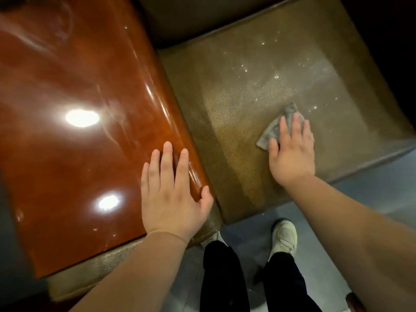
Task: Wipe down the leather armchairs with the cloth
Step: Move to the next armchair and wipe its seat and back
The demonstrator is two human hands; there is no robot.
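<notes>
Cloth (273, 129) flat under right hand (291, 152), fingers straight, on armchair seat (247, 86); left hand (173, 190) spread on glossy wooden armrest (78, 86).

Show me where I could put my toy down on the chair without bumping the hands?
The seat cushion is bare toward its back, beyond the cloth, and on its left between the glossy wooden armrest and the right hand. It is crowded near the front, where the left hand rests on the armrest's edge.
</notes>
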